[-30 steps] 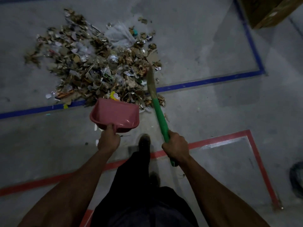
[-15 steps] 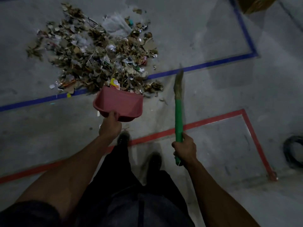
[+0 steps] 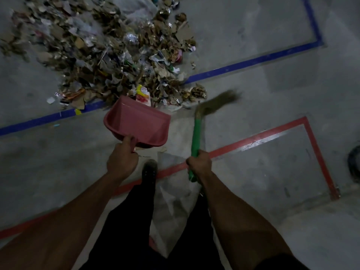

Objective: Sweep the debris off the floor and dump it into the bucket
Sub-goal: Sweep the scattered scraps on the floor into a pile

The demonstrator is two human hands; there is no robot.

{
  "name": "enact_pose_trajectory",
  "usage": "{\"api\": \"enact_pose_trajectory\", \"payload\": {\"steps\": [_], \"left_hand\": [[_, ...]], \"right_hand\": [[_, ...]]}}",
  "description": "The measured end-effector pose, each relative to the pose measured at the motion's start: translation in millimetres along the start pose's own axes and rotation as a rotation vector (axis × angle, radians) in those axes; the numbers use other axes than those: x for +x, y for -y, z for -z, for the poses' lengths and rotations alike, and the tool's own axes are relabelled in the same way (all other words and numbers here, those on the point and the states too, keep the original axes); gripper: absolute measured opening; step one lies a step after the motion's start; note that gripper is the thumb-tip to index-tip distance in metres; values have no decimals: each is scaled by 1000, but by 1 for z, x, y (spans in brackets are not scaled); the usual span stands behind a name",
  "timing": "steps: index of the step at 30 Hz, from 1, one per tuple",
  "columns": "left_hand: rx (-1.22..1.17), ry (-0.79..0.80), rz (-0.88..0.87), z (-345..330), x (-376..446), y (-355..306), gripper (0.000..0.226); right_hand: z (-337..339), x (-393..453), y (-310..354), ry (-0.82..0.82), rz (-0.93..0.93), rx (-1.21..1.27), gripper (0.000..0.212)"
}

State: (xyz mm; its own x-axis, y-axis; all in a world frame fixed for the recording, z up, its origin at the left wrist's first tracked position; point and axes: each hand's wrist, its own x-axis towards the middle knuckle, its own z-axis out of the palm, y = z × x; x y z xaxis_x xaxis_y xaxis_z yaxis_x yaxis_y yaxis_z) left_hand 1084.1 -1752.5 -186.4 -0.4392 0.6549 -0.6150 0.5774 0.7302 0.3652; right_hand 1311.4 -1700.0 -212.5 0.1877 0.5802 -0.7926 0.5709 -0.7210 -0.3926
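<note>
Both hands busy: left hand grips pink dustpan handle, fingers curled; right hand wraps green broom handle. Debris pile on floor far left, dustpan mouth at its near edge, bristles blurred just right.

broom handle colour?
Green. The broom handle shows clearly in the head view, gripped by the right hand.

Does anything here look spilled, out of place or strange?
Yes. A big heap of litter lies spread on the floor and covers part of the blue tape line. The pink dustpan at its near edge looks empty.
</note>
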Motion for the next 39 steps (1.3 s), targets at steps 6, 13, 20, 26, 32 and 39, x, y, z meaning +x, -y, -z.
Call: {"api": "enact_pose_trajectory", "payload": {"steps": [6,13,20,26,32,39], "left_hand": [[-71,-55,20,26,36,30,58],[-371,-107,323,49,44,35,59],[-740,20,395,57,52,36,22],[-713,155,450,54,49,44,17],[-708,162,435,52,43,44,10],[-737,147,370,64,28,39,8]], "right_hand": [[-46,9,65,14,191,-159,33],[-34,-52,22,-94,153,37,62],[-32,-68,-2,-168,-94,213,68],[-62,-60,32,-13,-86,184,36],[-68,-57,72,74,49,157,45],[-41,-87,63,-34,138,167,34]]}}
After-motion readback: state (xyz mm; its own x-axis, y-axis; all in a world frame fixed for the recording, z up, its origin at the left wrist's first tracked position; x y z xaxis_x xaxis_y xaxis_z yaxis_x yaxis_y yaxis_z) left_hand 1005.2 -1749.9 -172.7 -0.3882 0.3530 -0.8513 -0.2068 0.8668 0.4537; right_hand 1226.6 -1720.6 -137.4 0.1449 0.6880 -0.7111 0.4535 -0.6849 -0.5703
